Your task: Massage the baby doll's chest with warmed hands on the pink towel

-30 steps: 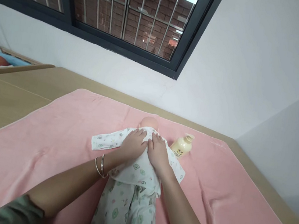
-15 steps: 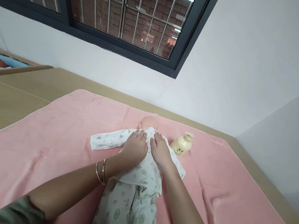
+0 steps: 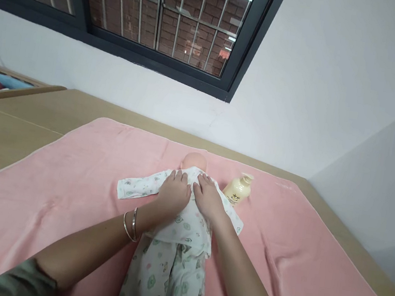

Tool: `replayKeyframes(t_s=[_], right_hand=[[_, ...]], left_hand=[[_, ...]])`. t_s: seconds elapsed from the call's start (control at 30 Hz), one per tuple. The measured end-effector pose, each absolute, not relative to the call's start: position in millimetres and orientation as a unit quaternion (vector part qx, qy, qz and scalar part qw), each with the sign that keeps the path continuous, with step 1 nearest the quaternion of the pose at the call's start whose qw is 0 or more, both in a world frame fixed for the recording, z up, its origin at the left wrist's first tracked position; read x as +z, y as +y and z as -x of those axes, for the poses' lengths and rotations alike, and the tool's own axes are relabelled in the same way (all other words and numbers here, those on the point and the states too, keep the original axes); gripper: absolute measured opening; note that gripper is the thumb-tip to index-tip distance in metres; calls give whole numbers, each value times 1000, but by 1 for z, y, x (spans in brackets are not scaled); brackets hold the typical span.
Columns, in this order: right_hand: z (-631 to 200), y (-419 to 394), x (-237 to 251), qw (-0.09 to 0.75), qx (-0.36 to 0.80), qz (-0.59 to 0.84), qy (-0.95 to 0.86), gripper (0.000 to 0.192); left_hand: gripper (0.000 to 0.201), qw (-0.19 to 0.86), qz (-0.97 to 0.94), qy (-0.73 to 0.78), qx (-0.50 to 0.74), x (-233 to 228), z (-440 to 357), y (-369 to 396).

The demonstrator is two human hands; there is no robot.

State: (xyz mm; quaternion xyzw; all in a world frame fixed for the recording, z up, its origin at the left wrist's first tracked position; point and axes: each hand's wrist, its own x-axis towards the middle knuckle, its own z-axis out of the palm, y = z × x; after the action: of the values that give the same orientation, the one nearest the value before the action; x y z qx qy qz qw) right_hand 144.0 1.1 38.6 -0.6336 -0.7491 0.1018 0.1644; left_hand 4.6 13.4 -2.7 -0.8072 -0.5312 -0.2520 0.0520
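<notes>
While the doll [image 3: 173, 242] lies face up along the middle of the pink towel [image 3: 67, 188], its head [image 3: 193, 159] pointing away from me, I have both palms flat on its chest. My left hand [image 3: 173, 194] covers the doll's chest on the side where the printed top [image 3: 186, 225] runs out into an empty sleeve [image 3: 136, 187]; my right hand [image 3: 208, 198] lies just beside it, the two thumbs nearly touching under the doll's chin. My fingers are stretched out and close together, pressing on the cloth rather than gripping anything (I judge the flat hands are there to smooth the top against the body). Both forearms reach straight forward along either side of the doll's legs, two bangles [image 3: 129, 225] on the left wrist. A cream pump bottle [image 3: 237, 190] lies on the towel just beyond the doll's other sleeve, near my right hand but untouched. Beyond the doll's head runs the tan tabletop [image 3: 41, 111], then the white wall.
</notes>
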Motion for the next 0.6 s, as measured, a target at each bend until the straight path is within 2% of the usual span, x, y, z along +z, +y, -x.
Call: replayKeyframes(t_s=[0.13,0.37,0.6], right_hand=[[-144,6,34,157,67,641,-748,52],[-116,-19,40,119,39,659,-742,53],[-140,4,29,185,81,638,-744,54]], left_hand=[[41,68,806,-529,-256,-2,-4,11],[32,-70,801,-538,-251,11,15,41],[40,-11,804,-536,-258,-1,7,37]])
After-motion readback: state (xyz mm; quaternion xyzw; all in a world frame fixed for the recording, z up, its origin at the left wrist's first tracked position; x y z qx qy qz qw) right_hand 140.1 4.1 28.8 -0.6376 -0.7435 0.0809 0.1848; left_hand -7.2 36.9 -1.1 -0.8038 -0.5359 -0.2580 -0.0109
